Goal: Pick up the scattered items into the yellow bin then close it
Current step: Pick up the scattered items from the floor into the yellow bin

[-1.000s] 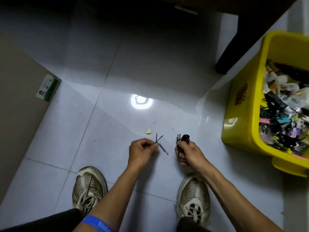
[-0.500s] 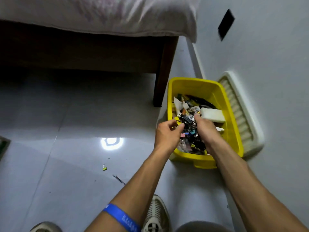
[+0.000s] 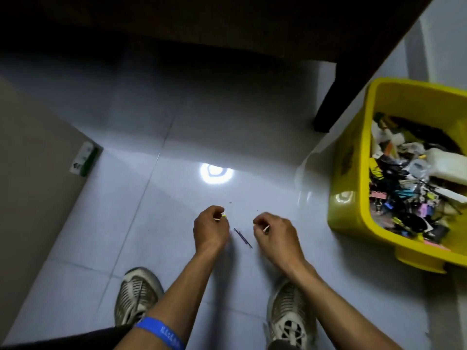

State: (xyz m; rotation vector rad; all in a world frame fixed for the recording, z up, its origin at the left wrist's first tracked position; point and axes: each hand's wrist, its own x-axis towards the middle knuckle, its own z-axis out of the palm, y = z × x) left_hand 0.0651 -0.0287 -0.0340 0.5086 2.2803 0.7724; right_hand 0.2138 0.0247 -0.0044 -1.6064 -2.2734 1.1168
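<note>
Head view: the step in hand looks like gathering the last small strays off the floor [image 3: 141,203]. The left hand [image 3: 211,229] sits curled low over the tiles, its fingertips pinching a tiny yellow-green clip [image 3: 224,216] at its two o'clock edge. The right hand [image 3: 274,232] is curled too, near the floor, with something pale and thin at its fingertips; whether it truly grips that I cannot tell. The two hands are apart, and between them a dark hairpin [image 3: 243,237] lies flat on the tile, slanting toward five o'clock, touching neither. The next move likely calls for a fine pinch on that thin pin, then a carry toward three o'clock. There the yellow bin [image 3: 351,173] stands open, heaped with clips and oddments, no lid visible.
</note>
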